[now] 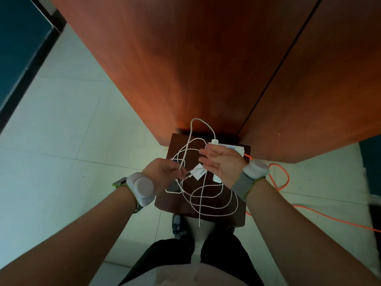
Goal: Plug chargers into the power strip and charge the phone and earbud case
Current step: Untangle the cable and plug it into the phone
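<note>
A small dark brown stool (222,220) stands in front of me with tangled white charging cables (208,200) looped over it. My left hand (165,172) pinches a strand of the white cable above the stool's left side. My right hand (223,165) hovers open, palm up, fingers spread, over the white power strip (237,149) at the stool's back. One charger (214,141) sits plugged into the strip's far end. A white charger brick (199,172) lies between my hands. A phone (172,185) lies partly hidden under my left hand. I cannot make out the earbud case.
An orange power cord (282,178) runs from the strip across the pale tiled floor (61,141) to the right. A tall reddish wooden cabinet (206,58) rises right behind the stool. My legs and shoes (177,226) are below the stool.
</note>
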